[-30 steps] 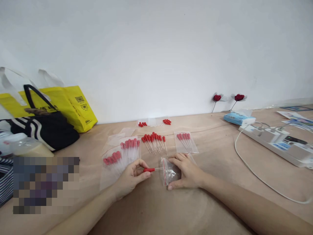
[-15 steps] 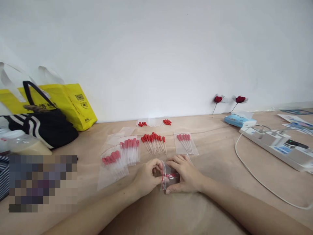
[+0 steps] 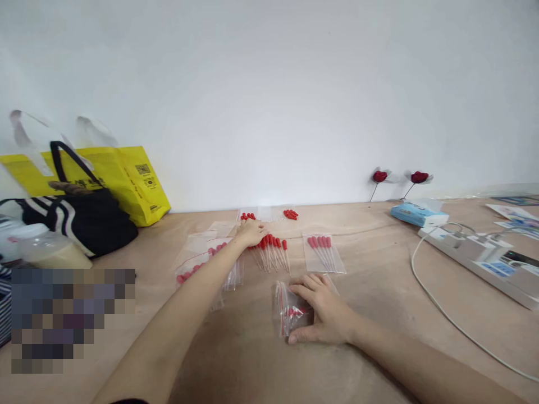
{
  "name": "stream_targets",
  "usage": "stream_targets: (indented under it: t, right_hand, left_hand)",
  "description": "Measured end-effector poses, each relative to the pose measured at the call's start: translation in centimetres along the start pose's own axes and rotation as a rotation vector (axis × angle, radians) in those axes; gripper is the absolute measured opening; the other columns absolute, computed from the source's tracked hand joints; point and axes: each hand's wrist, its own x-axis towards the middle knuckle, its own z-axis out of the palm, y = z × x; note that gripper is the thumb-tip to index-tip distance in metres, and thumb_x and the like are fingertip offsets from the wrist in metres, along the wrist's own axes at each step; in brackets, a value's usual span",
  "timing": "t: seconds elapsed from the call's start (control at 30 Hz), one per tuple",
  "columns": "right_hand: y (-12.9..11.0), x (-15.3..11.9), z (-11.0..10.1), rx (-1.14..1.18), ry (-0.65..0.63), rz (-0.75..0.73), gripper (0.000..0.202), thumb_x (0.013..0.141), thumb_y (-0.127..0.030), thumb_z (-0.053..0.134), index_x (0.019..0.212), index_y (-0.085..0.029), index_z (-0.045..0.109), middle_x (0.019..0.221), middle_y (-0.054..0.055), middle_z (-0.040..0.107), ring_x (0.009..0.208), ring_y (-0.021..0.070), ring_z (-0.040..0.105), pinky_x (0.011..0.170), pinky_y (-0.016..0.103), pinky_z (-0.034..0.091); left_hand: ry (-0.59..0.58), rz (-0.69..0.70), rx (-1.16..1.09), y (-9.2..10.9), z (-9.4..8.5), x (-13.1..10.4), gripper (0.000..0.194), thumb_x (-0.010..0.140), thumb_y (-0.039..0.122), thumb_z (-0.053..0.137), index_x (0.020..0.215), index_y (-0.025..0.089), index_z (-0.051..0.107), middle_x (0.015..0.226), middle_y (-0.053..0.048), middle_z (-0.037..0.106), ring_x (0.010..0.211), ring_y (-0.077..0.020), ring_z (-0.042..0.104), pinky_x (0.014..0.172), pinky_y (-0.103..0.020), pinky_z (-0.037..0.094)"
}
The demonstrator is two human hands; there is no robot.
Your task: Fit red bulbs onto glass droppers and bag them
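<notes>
My left hand reaches to the back of the table, over the left end of a row of loose red-topped droppers and just in front of small red pieces; its fingertips are too small to read. My right hand rests with fingers spread on a clear zip bag that has a red seal line and red print. Behind it lies a bag of red-topped droppers. More bagged droppers lie at the left, partly behind my left forearm.
At the left stand a yellow bag, a black bag and a jar. To the right are a blue tissue pack, a power strip with a white cable, and two red flowers by the wall.
My left hand has left the clear zip bag and moved forward and left to the back of the table. My right hand stays on the bag. The view has shifted slightly.
</notes>
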Motion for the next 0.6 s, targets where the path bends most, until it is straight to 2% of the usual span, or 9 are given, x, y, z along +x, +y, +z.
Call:
stream_targets:
  t: [0.1, 0.17, 0.23, 0.3, 0.37, 0.47, 0.5, 0.53, 0.6]
  right_hand:
    - [0.0, 0.0, 0.0, 0.028, 0.014, -0.006, 0.071, 0.056, -0.064, 0.059, 0.110, -0.019, 0.050, 0.108, 0.007, 0.054, 0.095, 0.0227, 0.048, 0.088, 0.039, 0.027]
    - [0.0, 0.0, 0.0, 0.044, 0.016, -0.005, 0.071, 0.056, -0.064, 0.059, 0.111, -0.019, 0.050, 0.108, 0.007, 0.054, 0.095, 0.0224, 0.047, 0.088, 0.039, 0.027]
    - [0.0, 0.0, 0.0, 0.049, 0.017, -0.002, 0.071, 0.056, -0.065, 0.059, 0.111, -0.019, 0.051, 0.108, 0.007, 0.054, 0.096, 0.0225, 0.047, 0.088, 0.038, 0.027]
    - [0.1, 0.0, 0.1, 0.045, 0.016, 0.000, 0.073, 0.056, -0.066, 0.058, 0.110, -0.018, 0.051, 0.108, 0.007, 0.054, 0.096, 0.0226, 0.047, 0.088, 0.038, 0.026]
    - [0.1, 0.0, 0.1, 0.038, 0.018, 0.003, 0.076, 0.054, -0.069, 0.057, 0.109, -0.018, 0.052, 0.109, 0.008, 0.054, 0.096, 0.0231, 0.047, 0.089, 0.039, 0.026]
    - [0.1, 0.1, 0.1, 0.030, 0.021, 0.007, 0.079, 0.051, -0.072, 0.056, 0.109, -0.018, 0.052, 0.109, 0.009, 0.054, 0.096, 0.0240, 0.047, 0.088, 0.039, 0.026]
    - [0.1, 0.1, 0.2, 0.027, 0.023, 0.009, 0.079, 0.051, -0.072, 0.056, 0.108, -0.018, 0.053, 0.109, 0.009, 0.055, 0.095, 0.0242, 0.047, 0.088, 0.040, 0.027]
    - [0.1, 0.2, 0.2, 0.021, 0.024, 0.011, 0.079, 0.051, -0.073, 0.055, 0.108, -0.018, 0.053, 0.108, 0.009, 0.055, 0.095, 0.0242, 0.048, 0.087, 0.040, 0.027]
    - [0.1, 0.3, 0.2, 0.002, 0.028, 0.016, 0.078, 0.053, -0.072, 0.054, 0.108, -0.018, 0.053, 0.108, 0.009, 0.055, 0.095, 0.0242, 0.048, 0.087, 0.041, 0.027]
  left_hand:
    - [-0.020, -0.023, 0.002, 0.0, 1.0, 1.3, 0.027, 0.085, 0.028, 0.048, 0.109, 0.015, 0.050, 0.110, -0.008, 0.052, 0.092, -0.0186, 0.054, 0.077, -0.039, 0.047]
    - [-0.017, -0.025, -0.013, 0.0, 1.1, 1.7, 0.028, 0.086, 0.028, 0.048, 0.110, 0.015, 0.049, 0.110, -0.008, 0.052, 0.091, -0.0183, 0.055, 0.076, -0.038, 0.047]
    - [0.008, -0.014, -0.044, 0.1, 0.4, 1.6, 0.023, 0.084, 0.028, 0.049, 0.102, 0.014, 0.053, 0.104, -0.007, 0.055, 0.089, -0.0187, 0.055, 0.076, -0.037, 0.046]
    - [0.055, 0.013, -0.092, 0.0, -1.1, 0.7, 0.017, 0.082, 0.026, 0.050, 0.087, 0.012, 0.058, 0.093, -0.007, 0.059, 0.088, -0.0191, 0.054, 0.076, -0.034, 0.044]
    - [0.119, 0.051, -0.154, -0.2, -3.0, -1.4, 0.018, 0.082, 0.027, 0.045, 0.078, 0.013, 0.056, 0.086, -0.006, 0.059, 0.086, -0.0176, 0.053, 0.076, -0.029, 0.043]
    - [0.222, 0.070, -0.276, -0.8, -4.9, -6.5, 0.026, 0.086, 0.033, 0.031, 0.083, 0.016, 0.049, 0.079, -0.003, 0.058, 0.072, -0.0133, 0.054, 0.067, -0.026, 0.044]
    - [0.294, 0.061, -0.458, -1.0, -5.0, -8.5, 0.025, 0.085, 0.037, 0.034, 0.080, 0.016, 0.048, 0.073, -0.001, 0.057, 0.066, -0.0126, 0.053, 0.064, -0.026, 0.045]
    - [0.301, 0.046, -0.631, -1.2, -4.8, -10.4, 0.025, 0.082, 0.041, 0.039, 0.078, 0.017, 0.047, 0.070, 0.000, 0.056, 0.063, -0.0120, 0.054, 0.063, -0.026, 0.046]
    - [0.233, -0.035, -0.917, -1.5, -3.7, -13.8, 0.028, 0.076, 0.045, 0.051, 0.080, 0.018, 0.048, 0.068, 0.001, 0.056, 0.064, -0.0121, 0.056, 0.063, -0.025, 0.048]
